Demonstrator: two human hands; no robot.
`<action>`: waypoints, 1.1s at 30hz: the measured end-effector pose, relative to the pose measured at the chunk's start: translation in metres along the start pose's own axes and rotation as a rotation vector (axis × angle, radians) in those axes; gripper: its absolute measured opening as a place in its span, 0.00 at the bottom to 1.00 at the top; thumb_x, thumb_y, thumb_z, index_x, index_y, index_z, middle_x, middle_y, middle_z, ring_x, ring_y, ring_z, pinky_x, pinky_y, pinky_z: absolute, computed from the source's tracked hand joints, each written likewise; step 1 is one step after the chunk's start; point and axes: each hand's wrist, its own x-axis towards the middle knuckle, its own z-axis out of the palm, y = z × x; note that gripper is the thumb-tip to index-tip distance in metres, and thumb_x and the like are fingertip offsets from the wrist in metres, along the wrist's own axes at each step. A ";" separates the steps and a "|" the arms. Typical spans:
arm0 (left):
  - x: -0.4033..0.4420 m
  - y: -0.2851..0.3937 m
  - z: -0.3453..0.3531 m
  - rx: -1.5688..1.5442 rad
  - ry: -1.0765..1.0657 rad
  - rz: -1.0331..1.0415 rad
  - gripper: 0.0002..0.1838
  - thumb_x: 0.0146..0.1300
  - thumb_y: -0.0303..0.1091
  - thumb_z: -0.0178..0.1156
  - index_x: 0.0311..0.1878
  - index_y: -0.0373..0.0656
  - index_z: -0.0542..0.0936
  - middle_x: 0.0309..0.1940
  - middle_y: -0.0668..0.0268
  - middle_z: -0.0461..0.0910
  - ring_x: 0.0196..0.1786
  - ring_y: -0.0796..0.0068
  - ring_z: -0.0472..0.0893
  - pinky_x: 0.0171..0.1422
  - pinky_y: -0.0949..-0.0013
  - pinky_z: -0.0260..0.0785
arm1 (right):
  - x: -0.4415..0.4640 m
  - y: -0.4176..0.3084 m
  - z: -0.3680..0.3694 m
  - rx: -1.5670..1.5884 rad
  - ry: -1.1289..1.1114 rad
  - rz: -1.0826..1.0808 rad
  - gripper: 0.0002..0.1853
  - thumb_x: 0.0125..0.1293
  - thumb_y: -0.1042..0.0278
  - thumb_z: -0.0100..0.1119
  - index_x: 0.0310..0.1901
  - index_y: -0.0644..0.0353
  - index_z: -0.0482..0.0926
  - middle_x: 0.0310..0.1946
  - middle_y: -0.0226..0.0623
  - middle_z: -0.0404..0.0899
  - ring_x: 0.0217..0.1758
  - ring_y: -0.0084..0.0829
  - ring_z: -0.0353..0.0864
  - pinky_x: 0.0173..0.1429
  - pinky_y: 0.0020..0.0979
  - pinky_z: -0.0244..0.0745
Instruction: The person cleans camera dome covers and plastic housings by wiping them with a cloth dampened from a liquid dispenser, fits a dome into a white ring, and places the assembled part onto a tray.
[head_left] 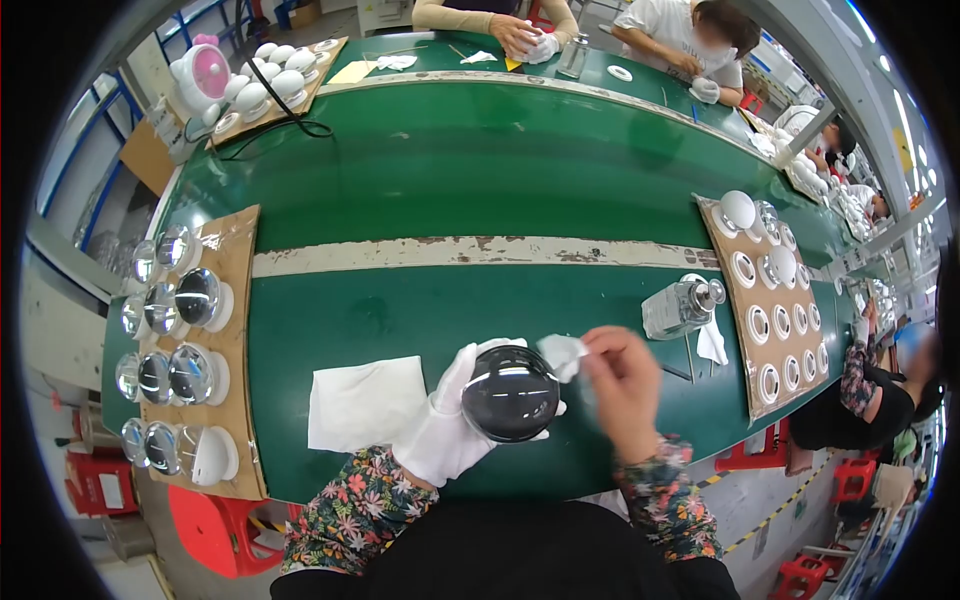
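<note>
My left hand, in a white glove, is wrapped round a glossy dark dome from its left side and underneath, above the green table. Just right of the dome, my bare right hand pinches a small white wipe between thumb and fingers; the hand is slightly blurred. The wipe is close to the dome's upper right edge, and whether they touch is unclear. A folded white cloth lies flat to the left of my gloved hand.
Cardboard with several clear and dark domes lies left. A clear pump bottle stands right, beside cardboard with white rings. A pale strip crosses the green table. Co-workers sit at the far side and right.
</note>
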 end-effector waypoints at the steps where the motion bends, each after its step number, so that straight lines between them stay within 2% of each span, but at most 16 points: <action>1: 0.000 -0.001 -0.001 -0.025 -0.006 -0.002 0.31 0.74 0.61 0.40 0.64 0.44 0.69 0.60 0.53 0.75 0.59 0.49 0.79 0.59 0.49 0.77 | 0.005 -0.014 -0.013 0.146 -0.028 0.090 0.07 0.62 0.86 0.58 0.40 0.65 0.76 0.44 0.40 0.80 0.40 0.25 0.81 0.46 0.25 0.79; 4: 0.002 -0.001 -0.005 -0.043 0.005 0.014 0.28 0.76 0.58 0.41 0.64 0.44 0.68 0.58 0.56 0.76 0.59 0.53 0.79 0.59 0.51 0.78 | 0.013 -0.047 -0.063 0.506 -0.230 -0.023 0.02 0.64 0.80 0.57 0.37 0.64 0.75 0.44 0.44 0.80 0.45 0.30 0.81 0.51 0.30 0.78; 6: 0.003 -0.002 -0.005 -0.013 0.092 0.041 0.27 0.76 0.56 0.41 0.64 0.45 0.68 0.58 0.57 0.75 0.60 0.57 0.78 0.61 0.52 0.77 | 0.023 -0.057 -0.076 0.086 -0.233 0.030 0.03 0.62 0.79 0.58 0.34 0.64 0.74 0.40 0.44 0.81 0.42 0.34 0.83 0.47 0.32 0.78; 8: 0.001 -0.003 -0.003 0.092 0.131 0.069 0.30 0.75 0.59 0.40 0.65 0.44 0.68 0.59 0.56 0.76 0.61 0.57 0.77 0.65 0.52 0.73 | 0.033 -0.039 -0.070 -1.092 -0.088 -0.295 0.03 0.61 0.80 0.58 0.33 0.64 0.74 0.35 0.43 0.80 0.38 0.40 0.82 0.41 0.35 0.75; 9: 0.002 -0.004 -0.002 0.142 0.147 0.087 0.32 0.75 0.61 0.40 0.65 0.43 0.68 0.59 0.56 0.76 0.62 0.57 0.77 0.68 0.52 0.71 | 0.029 -0.039 -0.067 -0.926 -0.039 -0.268 0.04 0.58 0.82 0.58 0.34 0.64 0.75 0.32 0.43 0.79 0.35 0.45 0.79 0.38 0.37 0.73; 13: 0.000 -0.005 -0.002 0.154 0.139 0.061 0.26 0.77 0.54 0.42 0.67 0.47 0.64 0.60 0.60 0.74 0.62 0.65 0.76 0.66 0.56 0.72 | 0.023 -0.051 -0.033 -0.706 0.109 -0.388 0.07 0.56 0.85 0.60 0.34 0.64 0.75 0.33 0.42 0.79 0.35 0.45 0.80 0.38 0.38 0.75; 15: 0.002 -0.010 -0.007 0.149 0.157 0.083 0.25 0.77 0.53 0.43 0.67 0.47 0.65 0.61 0.61 0.73 0.63 0.65 0.75 0.67 0.56 0.72 | 0.019 -0.054 -0.010 -0.643 0.050 -0.586 0.10 0.52 0.86 0.62 0.37 0.65 0.78 0.36 0.45 0.80 0.38 0.47 0.81 0.41 0.39 0.77; 18: 0.006 -0.012 -0.013 0.118 0.202 0.104 0.24 0.77 0.52 0.44 0.67 0.48 0.66 0.61 0.63 0.73 0.64 0.65 0.75 0.67 0.56 0.72 | -0.005 -0.054 0.018 -0.552 -0.214 -0.791 0.11 0.49 0.81 0.61 0.37 0.63 0.80 0.47 0.44 0.82 0.47 0.43 0.83 0.51 0.41 0.79; 20: 0.006 -0.012 -0.013 0.134 0.231 0.126 0.26 0.76 0.54 0.43 0.67 0.47 0.66 0.61 0.62 0.74 0.64 0.64 0.74 0.68 0.55 0.70 | -0.010 -0.057 0.032 -0.516 -0.329 -0.819 0.11 0.47 0.86 0.61 0.33 0.62 0.79 0.44 0.42 0.84 0.45 0.41 0.83 0.50 0.37 0.78; 22: 0.005 -0.010 -0.008 0.194 0.242 0.155 0.31 0.75 0.60 0.41 0.67 0.44 0.67 0.61 0.60 0.75 0.64 0.64 0.74 0.70 0.54 0.67 | -0.005 -0.047 0.030 -0.437 -0.272 -0.734 0.10 0.48 0.86 0.61 0.33 0.62 0.79 0.43 0.41 0.84 0.45 0.41 0.83 0.50 0.38 0.78; 23: 0.002 -0.006 -0.004 0.156 0.215 0.119 0.30 0.75 0.58 0.43 0.67 0.44 0.67 0.61 0.59 0.75 0.63 0.64 0.75 0.68 0.55 0.69 | -0.001 -0.042 0.026 -0.399 -0.243 -0.691 0.10 0.48 0.86 0.60 0.33 0.62 0.79 0.42 0.40 0.84 0.45 0.41 0.83 0.50 0.38 0.78; 26: 0.003 -0.007 -0.012 0.210 0.182 0.155 0.29 0.74 0.56 0.46 0.67 0.43 0.67 0.60 0.59 0.75 0.61 0.65 0.76 0.66 0.56 0.72 | 0.011 -0.026 0.002 -0.264 -0.220 -0.304 0.09 0.55 0.86 0.60 0.36 0.62 0.79 0.40 0.42 0.83 0.43 0.36 0.83 0.49 0.32 0.77; 29: 0.000 -0.006 -0.003 0.204 0.122 0.163 0.29 0.74 0.54 0.48 0.67 0.43 0.66 0.58 0.59 0.75 0.61 0.65 0.77 0.65 0.55 0.73 | 0.009 -0.023 -0.022 -0.090 -0.035 0.054 0.05 0.63 0.85 0.57 0.38 0.65 0.78 0.42 0.40 0.84 0.43 0.29 0.83 0.49 0.30 0.78; 30: -0.001 -0.006 -0.003 0.204 0.098 0.164 0.29 0.74 0.54 0.48 0.68 0.43 0.66 0.58 0.59 0.75 0.61 0.65 0.77 0.66 0.55 0.73 | 0.011 -0.034 -0.030 0.032 0.027 0.095 0.04 0.66 0.83 0.54 0.39 0.66 0.77 0.42 0.37 0.83 0.42 0.23 0.81 0.48 0.26 0.77; 32: -0.001 -0.006 -0.003 0.214 0.134 0.150 0.29 0.74 0.54 0.48 0.68 0.44 0.66 0.59 0.59 0.75 0.61 0.64 0.77 0.67 0.55 0.72 | 0.016 -0.053 -0.043 0.212 0.110 -0.087 0.04 0.66 0.83 0.54 0.40 0.68 0.76 0.41 0.43 0.81 0.40 0.26 0.81 0.47 0.27 0.78; 33: 0.000 -0.007 -0.004 0.221 0.151 0.143 0.29 0.74 0.54 0.49 0.68 0.44 0.65 0.59 0.59 0.75 0.62 0.63 0.76 0.68 0.54 0.72 | 0.018 -0.062 -0.049 0.380 0.043 -0.166 0.03 0.66 0.83 0.53 0.40 0.68 0.76 0.40 0.44 0.81 0.40 0.28 0.82 0.47 0.28 0.78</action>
